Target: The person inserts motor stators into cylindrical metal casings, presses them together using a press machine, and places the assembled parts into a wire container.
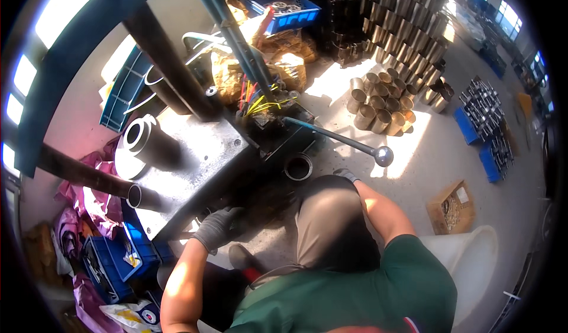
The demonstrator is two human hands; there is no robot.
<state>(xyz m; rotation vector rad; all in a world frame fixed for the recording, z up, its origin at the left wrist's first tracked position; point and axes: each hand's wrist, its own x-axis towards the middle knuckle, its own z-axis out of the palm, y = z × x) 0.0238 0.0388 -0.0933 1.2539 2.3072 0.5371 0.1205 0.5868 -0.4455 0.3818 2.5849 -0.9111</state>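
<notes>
My left hand, in a dark grey glove, is low beside the near edge of a machine's steel table. Its fingers run into deep shadow, so their grip is unclear. Only a strip of my gloved right hand shows past my right knee, which hides its fingers. Left of that knee, a short metal tube stands with its round mouth facing up. On the table sits a thick dark cylinder with a pale ringed top. A lever with a ball knob reaches out above the floor.
Several metal sleeves stand on the floor, with tall stacks behind. Blue crates of metal parts and a cardboard box lie to the right. Thick columns rise at the machine; blue bins crowd the lower left.
</notes>
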